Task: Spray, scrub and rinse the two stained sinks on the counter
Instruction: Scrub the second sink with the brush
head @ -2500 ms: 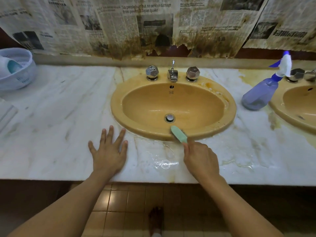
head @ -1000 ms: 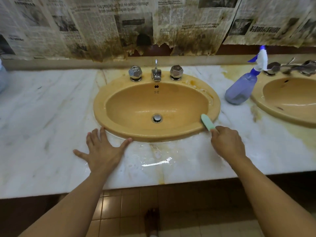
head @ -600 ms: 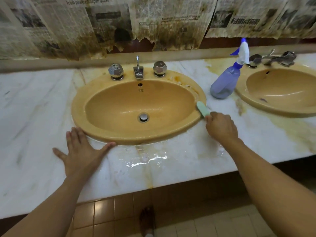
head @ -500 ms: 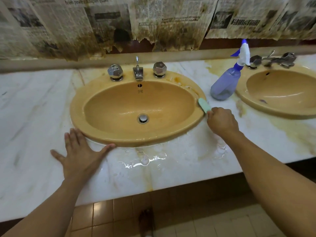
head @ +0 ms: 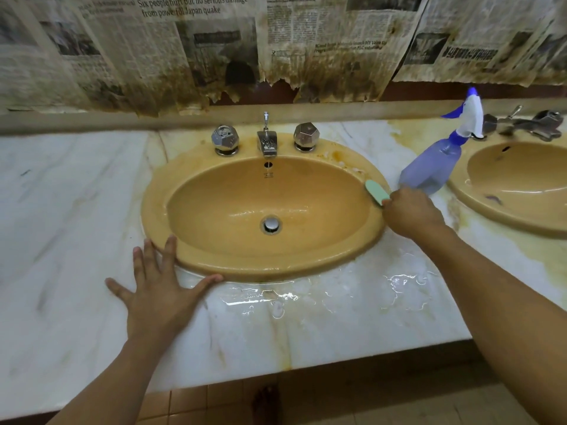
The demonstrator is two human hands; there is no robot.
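The right hand (head: 411, 211) curls around a green brush (head: 376, 192) pressed on the sink (head: 196, 167) rim's right side. The left hand (head: 159, 289) lies flat, fingers spread, on the counter (head: 61, 210) beside the rim.

ahead of me: newspaper sheets (head: 214, 50) cover the wall, lower edges torn and stained dark brown. one headline legible: "six people hurt but no serious damage". beige ledge (head: 92, 121) just under them. below me: brown floor tiles (head: 190, 403).
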